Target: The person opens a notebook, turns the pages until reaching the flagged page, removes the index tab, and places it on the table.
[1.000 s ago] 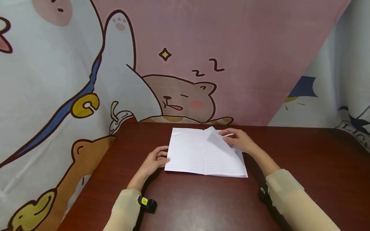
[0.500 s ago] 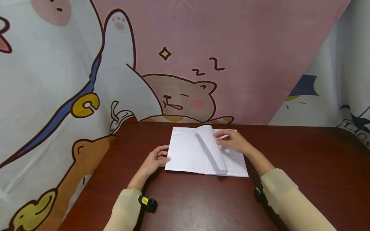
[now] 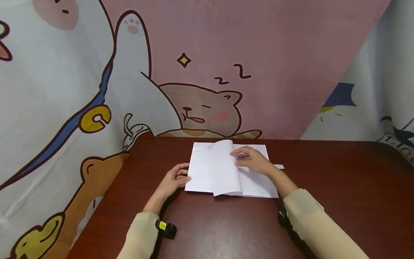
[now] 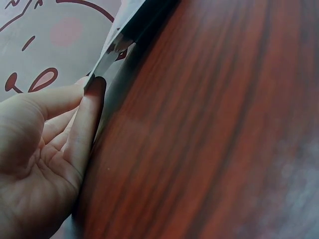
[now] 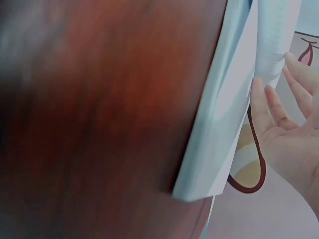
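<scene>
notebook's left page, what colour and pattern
The left page is white with thin ruled lines, best seen in the head view.

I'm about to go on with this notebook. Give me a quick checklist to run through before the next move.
1. Left hand steadying the notebook: ok, it pinches the left edge.
2. Right hand on the curled page: ok, the fingertips touch it.
3. Curled page lying flat on the left page: not ok, it arches up over the middle.
4. Notebook supported by the tabletop: ok, it lies open there, in front of the far edge.
5. Just one sheet curled over: cannot tell.
6. Pale strip past the notebook's right edge identified: cannot tell, the right forearm may hide part.
</scene>
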A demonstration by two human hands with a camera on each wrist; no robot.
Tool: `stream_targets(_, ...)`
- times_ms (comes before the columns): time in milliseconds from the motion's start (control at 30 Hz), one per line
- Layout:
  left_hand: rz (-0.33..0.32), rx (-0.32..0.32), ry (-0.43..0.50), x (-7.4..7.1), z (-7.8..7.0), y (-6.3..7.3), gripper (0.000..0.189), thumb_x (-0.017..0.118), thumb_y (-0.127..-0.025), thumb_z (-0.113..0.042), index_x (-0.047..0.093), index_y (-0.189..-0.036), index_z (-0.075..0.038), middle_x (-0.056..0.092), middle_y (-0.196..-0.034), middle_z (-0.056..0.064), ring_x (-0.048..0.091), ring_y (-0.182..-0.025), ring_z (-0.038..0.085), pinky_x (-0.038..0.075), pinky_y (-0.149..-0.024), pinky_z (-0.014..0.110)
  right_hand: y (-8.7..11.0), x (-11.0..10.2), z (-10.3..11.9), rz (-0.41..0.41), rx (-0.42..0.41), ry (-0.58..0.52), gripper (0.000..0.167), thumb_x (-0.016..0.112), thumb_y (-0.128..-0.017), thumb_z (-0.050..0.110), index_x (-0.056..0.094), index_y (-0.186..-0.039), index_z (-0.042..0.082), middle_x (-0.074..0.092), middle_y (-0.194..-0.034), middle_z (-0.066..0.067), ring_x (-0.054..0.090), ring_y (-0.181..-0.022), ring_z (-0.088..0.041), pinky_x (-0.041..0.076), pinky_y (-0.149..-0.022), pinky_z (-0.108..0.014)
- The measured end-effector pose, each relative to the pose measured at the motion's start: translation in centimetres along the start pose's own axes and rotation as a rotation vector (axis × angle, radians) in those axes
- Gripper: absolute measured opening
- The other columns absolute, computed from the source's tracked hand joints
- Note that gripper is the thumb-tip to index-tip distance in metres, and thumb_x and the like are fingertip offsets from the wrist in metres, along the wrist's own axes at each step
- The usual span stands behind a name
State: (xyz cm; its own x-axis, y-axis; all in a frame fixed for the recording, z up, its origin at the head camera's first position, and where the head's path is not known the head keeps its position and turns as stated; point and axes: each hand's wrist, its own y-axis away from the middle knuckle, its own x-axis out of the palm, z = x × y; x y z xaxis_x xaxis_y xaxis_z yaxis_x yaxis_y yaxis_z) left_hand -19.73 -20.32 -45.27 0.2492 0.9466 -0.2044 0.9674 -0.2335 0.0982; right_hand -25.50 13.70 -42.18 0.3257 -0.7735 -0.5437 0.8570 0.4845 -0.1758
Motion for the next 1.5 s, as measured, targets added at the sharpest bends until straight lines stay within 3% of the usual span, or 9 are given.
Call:
stream_targets(167, -0.01, -0.003, -0.005, -0.1, -0.1, 0.0, 0.057, 0.066, -0.094, -0.003, 0.043, -0.146, -0.002, 0.06, -0.126, 0.027, 0.065, -0.091, 0.007, 0.057, -0.077, 0.023, -0.4, 0.9, 0.4, 0.001, 0.011, 0.039, 0.034, 0.073, -0.089, 0.008, 0.067, -0.122, 0.002, 0.058, -0.127, -0.023, 0.061, -0.118, -0.043, 0.049, -0.1, -0.054)
stream_targets(500, -0.02, -0.021, -0.016, 0.1, 0.1, -0.1, 0.055, 0.066, -0.094, -0.005, 0.046, -0.145, -0.006, 0.062, -0.125, 0.023, 0.066, -0.093, 0.008, 0.058, -0.078, 0.025, -0.9, 2.2, 1.0, 0.062, -0.03, 0.061, 0.027, 0.072, -0.088, 0.002, 0.069, -0.115, -0.002, 0.067, -0.118, -0.021, 0.064, -0.11, -0.038, 0.053, -0.094, -0.048)
stream_targets(900, -0.067, -0.034, -0.024, 0.4, -0.2, -0.1, 0.044, 0.055, -0.1, -0.006, 0.049, -0.143, -0.004, 0.064, -0.123, 0.022, 0.067, -0.094, 0.012, 0.058, -0.079, 0.028, -1.1, 2.6, 1.2, 0.117, -0.027, 0.165, 0.022, 0.07, -0.091, 0.007, 0.073, -0.113, 0.005, 0.071, -0.117, -0.013, 0.062, -0.101, -0.025, 0.049, -0.087, -0.036)
stream_targets(1133, -0.036, -0.027, 0.02, 0.3, 0.1, -0.1, 0.052, 0.065, -0.094, -0.004, 0.047, -0.143, -0.003, 0.062, -0.123, 0.024, 0.066, -0.089, 0.009, 0.059, -0.077, 0.027, -1.0, 2.6, 1.4, 0.126, -0.01, 0.167, 0.023, 0.069, -0.092, 0.007, 0.072, -0.114, 0.004, 0.071, -0.115, -0.014, 0.064, -0.101, -0.026, 0.051, -0.09, -0.04)
stream_targets(1500, -0.01, 0.003, 0.034, 0.3, 0.0, -0.1, 0.055, 0.064, -0.094, 0.0, 0.043, -0.145, 0.002, 0.06, -0.124, 0.03, 0.066, -0.088, 0.008, 0.058, -0.076, 0.025, -1.2, 1.2, 1.9, 0.088, 0.006, 0.112, 0.023, 0.065, -0.095, 0.007, 0.071, -0.117, 0.004, 0.07, -0.121, -0.015, 0.065, -0.111, -0.033, 0.054, -0.094, -0.046)
